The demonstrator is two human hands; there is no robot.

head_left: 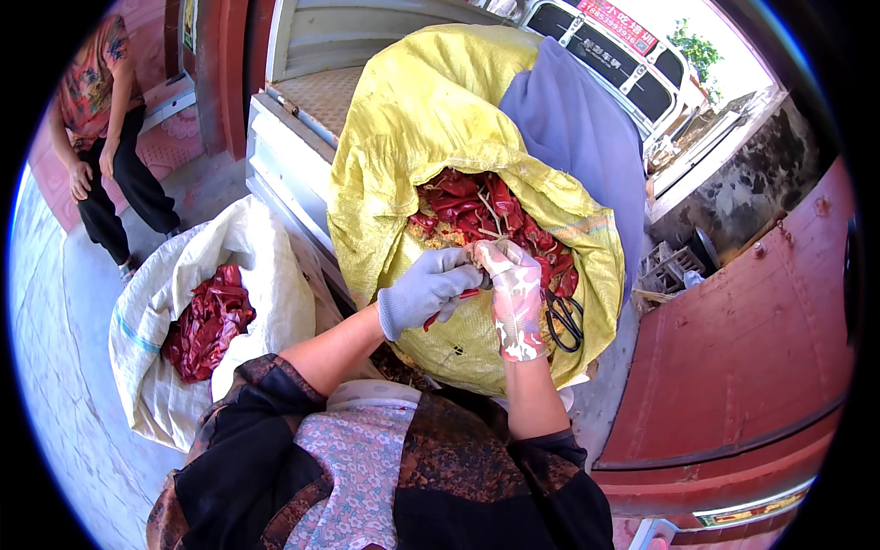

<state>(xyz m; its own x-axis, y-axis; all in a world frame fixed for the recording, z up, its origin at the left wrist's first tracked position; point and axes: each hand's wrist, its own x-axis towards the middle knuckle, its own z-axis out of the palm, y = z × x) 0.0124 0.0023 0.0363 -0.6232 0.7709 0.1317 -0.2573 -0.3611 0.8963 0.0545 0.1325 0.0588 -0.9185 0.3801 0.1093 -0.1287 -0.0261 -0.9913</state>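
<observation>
My left hand [428, 291], in a pale grey glove, is closed around a dried red chili pepper [470, 293]; red bits show between its fingers. My right hand [513, 298], in a pink-and-white camouflage glove, meets it fingertip to fingertip. Its fingers are pinched together, and what they grip is hidden. Both hands are above the mouth of a large yellow woven sack [403, 128], its rim rolled back over many dried red chilies [486, 203] with pale stems. Beside my right wrist, black-handled scissors [565, 323] lie on the sack's near right side.
At my left stands a white woven sack [266, 247] holding red chilies [211, 321]. A purple-blue cloth [577, 119] drapes the yellow sack's far right. Behind are a metal truck bed [321, 96] and a seated person [101, 119]. A red metal gate [733, 339] stands right.
</observation>
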